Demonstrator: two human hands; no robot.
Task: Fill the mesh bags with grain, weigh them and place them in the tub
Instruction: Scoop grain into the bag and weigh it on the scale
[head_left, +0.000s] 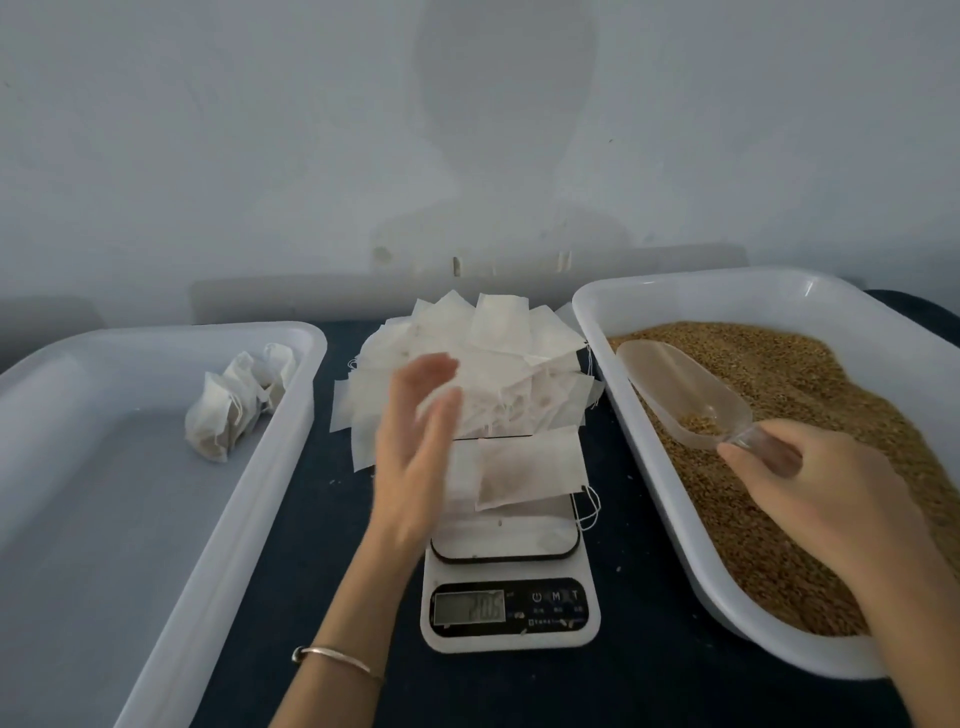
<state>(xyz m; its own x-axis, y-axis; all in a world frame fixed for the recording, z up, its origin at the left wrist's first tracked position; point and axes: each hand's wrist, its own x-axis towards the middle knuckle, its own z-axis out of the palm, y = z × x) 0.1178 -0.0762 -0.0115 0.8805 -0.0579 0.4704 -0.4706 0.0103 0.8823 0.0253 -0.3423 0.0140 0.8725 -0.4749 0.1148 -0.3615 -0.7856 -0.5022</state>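
Filled mesh bag (524, 470) lies flat on scale (511, 587) platform, frame centre, just right of left hand (415, 441); contact unclear, motion blur. Left hand edge-on, fingers straight and loosely spread, holding nothing. Right hand (815, 499), right of frame, grips clear scoop (685, 395) by handle over grain (810, 415) in right tub (675, 296). Bag white, translucent, brown grain showing through, drawstring trailing right. Three filled bags (236, 402) in left tub (156, 467), upper corner. Empty bags pile (483, 364) behind scale.
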